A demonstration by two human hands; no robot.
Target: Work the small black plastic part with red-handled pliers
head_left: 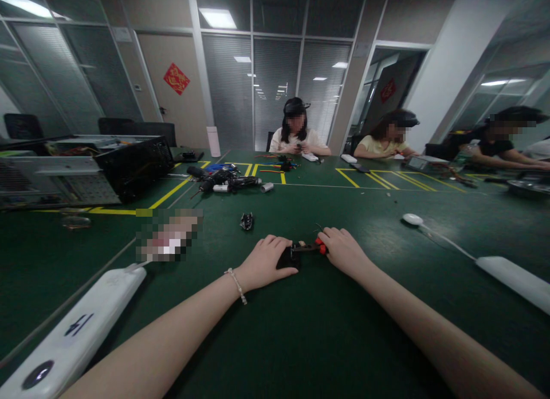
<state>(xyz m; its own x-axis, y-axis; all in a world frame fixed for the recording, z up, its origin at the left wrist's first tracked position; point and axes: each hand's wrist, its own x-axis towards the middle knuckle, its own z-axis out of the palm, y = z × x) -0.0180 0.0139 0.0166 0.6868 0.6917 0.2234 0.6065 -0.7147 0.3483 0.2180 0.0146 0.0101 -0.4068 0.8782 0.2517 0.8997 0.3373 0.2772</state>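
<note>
My left hand point(264, 262) is closed around a small black part point(289, 261) on the green table, its thumb along the near side and its fingers over the far side. My right hand point(344, 249) grips pliers with red handles point(321, 246). Their dark jaws point left and reach the black part's right edge; whether they bite on something there is too small to tell. A thin dark wire point(318, 226) sticks up by my right fingers. Just beyond my left hand lies a small black-and-silver part point(247, 221).
Long white devices point(101, 307) flank my arms, the right one cabled to a white oval piece point(412, 219). An opened computer case point(137, 167) stands far left. A drill point(210, 180) lies among tools and cables. Several people sit across and to the right; a pink bottle point(212, 141) stands behind.
</note>
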